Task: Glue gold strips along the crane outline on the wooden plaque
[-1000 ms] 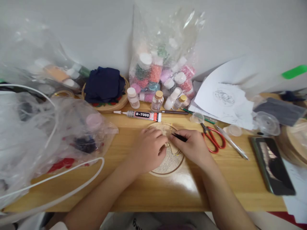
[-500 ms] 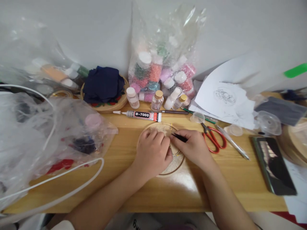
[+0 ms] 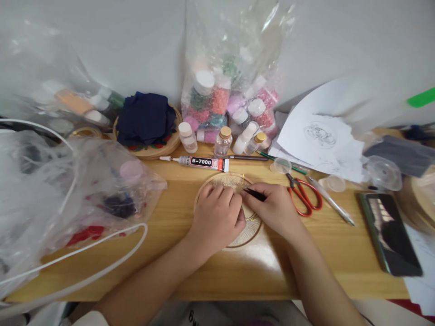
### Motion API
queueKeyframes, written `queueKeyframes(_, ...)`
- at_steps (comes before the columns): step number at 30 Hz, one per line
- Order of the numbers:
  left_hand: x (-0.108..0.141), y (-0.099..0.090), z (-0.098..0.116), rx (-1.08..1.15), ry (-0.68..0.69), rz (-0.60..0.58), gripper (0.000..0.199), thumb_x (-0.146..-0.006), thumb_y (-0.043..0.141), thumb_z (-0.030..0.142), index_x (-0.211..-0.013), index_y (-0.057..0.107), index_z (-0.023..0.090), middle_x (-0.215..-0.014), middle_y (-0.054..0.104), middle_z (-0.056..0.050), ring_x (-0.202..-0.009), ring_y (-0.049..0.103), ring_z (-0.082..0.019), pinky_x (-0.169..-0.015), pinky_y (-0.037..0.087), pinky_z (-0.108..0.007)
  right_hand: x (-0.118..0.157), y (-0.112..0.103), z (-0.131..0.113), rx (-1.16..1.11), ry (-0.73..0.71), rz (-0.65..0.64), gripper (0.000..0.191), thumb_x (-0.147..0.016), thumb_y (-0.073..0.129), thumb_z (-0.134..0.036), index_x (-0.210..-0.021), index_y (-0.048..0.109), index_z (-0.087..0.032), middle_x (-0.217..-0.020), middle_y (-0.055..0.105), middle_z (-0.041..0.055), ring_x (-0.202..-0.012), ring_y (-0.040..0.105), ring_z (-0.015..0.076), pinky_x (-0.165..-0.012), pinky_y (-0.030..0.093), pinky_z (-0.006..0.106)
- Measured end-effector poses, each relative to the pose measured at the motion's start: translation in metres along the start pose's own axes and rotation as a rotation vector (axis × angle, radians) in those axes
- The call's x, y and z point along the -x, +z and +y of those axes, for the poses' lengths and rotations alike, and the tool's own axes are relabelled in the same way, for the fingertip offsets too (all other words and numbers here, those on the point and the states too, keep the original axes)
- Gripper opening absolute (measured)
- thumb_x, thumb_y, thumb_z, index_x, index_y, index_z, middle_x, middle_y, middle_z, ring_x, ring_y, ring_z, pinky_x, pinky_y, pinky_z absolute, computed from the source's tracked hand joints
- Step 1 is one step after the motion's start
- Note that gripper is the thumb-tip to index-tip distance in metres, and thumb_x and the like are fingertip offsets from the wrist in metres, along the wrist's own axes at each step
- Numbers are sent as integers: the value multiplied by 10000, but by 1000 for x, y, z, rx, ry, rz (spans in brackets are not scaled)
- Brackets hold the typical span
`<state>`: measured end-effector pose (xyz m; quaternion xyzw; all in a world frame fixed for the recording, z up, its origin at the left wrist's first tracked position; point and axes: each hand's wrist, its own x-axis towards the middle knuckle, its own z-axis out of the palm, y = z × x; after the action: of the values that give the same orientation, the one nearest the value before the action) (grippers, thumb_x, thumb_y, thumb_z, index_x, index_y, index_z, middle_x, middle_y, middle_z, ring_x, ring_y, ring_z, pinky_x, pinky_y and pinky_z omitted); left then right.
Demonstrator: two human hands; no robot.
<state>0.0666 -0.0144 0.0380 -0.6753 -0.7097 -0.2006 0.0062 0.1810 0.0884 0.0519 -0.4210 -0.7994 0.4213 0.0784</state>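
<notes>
A round wooden disc [image 3: 243, 236] with fine carved lines lies flat on the table, partly hidden beneath my hands. My left hand [image 3: 219, 215] rests over its left half with the fingers curled down; whatever the fingertips hold is too small or hidden to name. In my right hand [image 3: 276, 206] are black tweezers [image 3: 255, 194], pinched between thumb and fingers, their tips pointing left over the disc near my left fingers. A thin golden strand [image 3: 243, 179] shows at the disc's upper edge, and a golden bit lies on its lower right.
Behind the disc lies a B-7000 glue tube [image 3: 204, 163], with small bottles [image 3: 223, 141] beyond it. Red-handled pliers [image 3: 306, 197], a silver pen [image 3: 331, 201] and a phone [image 3: 390, 235] lie to the right. Plastic bags [image 3: 84, 190] and a white cable [image 3: 112, 235] occupy the left.
Both hands and the tweezers stay almost in place over the disc. The view has shifted very slightly.
</notes>
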Motion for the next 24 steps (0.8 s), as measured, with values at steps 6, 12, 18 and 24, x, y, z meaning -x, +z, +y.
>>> queueKeyframes(6,0,1,0,-10,3,8,53,-750,527,196,-727,573,181,-716,585,-44,-742,534,-220,-727,391,-398,0,2,3,0,-3,-2,225,-767,556,-297,-629,666,-157,-587,629,23,-575,553,154,-544,386,241)
queueKeyframes(12,1,1,0,-22,14,26,55,-745,528,195,-714,570,175,-708,581,-42,-729,531,-218,-723,397,-398,1,2,2,-1,-4,0,244,-776,553,-309,-605,641,-159,-568,598,17,-557,520,143,-535,370,241)
queueKeyframes(18,1,1,1,-27,4,18,58,-751,531,199,-716,573,180,-707,583,-44,-731,535,-219,-723,397,-399,1,1,2,4,-6,5,244,-777,557,-307,-600,637,-160,-554,589,11,-547,517,137,-521,359,235)
queueKeyframes(24,1,1,2,-38,5,27,45,-740,538,191,-715,574,182,-700,578,-44,-728,535,-218,-716,402,-397,2,2,4,8,2,7,231,-777,559,-308,-643,668,-155,-587,622,16,-561,530,141,-539,367,242)
